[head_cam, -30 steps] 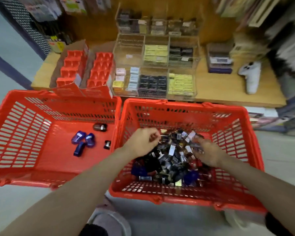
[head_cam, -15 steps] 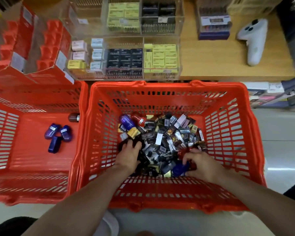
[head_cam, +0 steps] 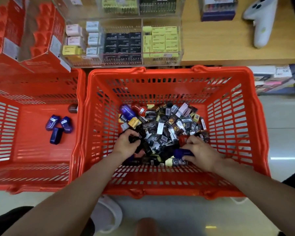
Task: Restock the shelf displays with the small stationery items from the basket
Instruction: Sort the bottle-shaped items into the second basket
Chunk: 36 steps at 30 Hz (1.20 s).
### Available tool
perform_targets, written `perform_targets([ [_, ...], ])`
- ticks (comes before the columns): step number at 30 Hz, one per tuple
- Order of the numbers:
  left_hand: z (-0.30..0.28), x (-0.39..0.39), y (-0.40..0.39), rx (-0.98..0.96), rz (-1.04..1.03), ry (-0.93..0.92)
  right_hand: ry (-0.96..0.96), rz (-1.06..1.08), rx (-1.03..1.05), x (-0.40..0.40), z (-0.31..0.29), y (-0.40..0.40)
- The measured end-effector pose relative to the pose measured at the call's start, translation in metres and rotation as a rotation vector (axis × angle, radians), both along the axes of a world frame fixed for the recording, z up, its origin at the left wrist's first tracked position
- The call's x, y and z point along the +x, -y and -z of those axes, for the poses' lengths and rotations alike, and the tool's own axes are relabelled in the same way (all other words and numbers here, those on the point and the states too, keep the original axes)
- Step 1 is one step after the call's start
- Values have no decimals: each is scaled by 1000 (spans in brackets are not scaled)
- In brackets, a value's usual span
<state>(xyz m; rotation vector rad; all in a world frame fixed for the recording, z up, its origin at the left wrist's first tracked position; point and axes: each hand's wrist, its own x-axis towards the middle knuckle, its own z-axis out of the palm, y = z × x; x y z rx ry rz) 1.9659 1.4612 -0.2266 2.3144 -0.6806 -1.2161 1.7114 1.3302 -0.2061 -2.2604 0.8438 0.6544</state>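
In the red basket (head_cam: 169,74), left hand (head_cam: 126,144) gripping dark items, right hand (head_cam: 200,153) gripping a blue item (head_cam: 181,152) (partly hidden)

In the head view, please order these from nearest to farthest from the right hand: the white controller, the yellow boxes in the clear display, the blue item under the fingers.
From the right hand:
1. Blue item, under its fingers, in the basket.
2. Yellow boxes, on the shelf ahead.
3. White controller, far right of the shelf.

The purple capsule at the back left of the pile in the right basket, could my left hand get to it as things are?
Probably yes. The purple capsule lies uncovered on top of the pile, and the left hand is already inside the right basket, just nearer along the same side.
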Motion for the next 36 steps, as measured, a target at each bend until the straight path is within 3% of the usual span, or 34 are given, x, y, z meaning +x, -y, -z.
perform_targets([
  [4, -22, -11, 14, -102, -439, -405, 188, 454, 196, 0, -16, 9],
  [8, -43, -40, 32, -197, -472, -603, 430, 1029, 539, 24, -32, 4],
  [10, -50, -55, 40, -207, -474, -705, 497, 1110, 585, 36, -38, -3],
  [13, -56, -69, 48, -204, -466, -871, 549, 1061, 643, 50, -43, -10],
  [16, -53, -70, 52, -139, -408, -808, 491, 971, 707, 42, -43, 2],
  [18, -49, -64, 53, -125, -506, -773, 336, 724, 343, 24, -38, 14],
  [20, -45, -53, 49, -96, -526, -646, 138, 316, -40, 6, -26, 20],
  [22, -38, -42, 41, -4, -279, -391, -26, 47, -145, -2, -14, 18],
  [24, -34, -38, 35, 32, 9, -249, -85, -25, -212, 0, -2, 15],
  [29, -23, -62, 38, 84, 439, -12, -71, -23, -312, 2, 7, 12],
  [33, -17, -81, 46, 171, 738, 314, 209, 484, -152, -6, -3, 19],
  [36, -12, -92, 51, 165, 851, 460, 297, 770, -92, -16, -16, 35],
])
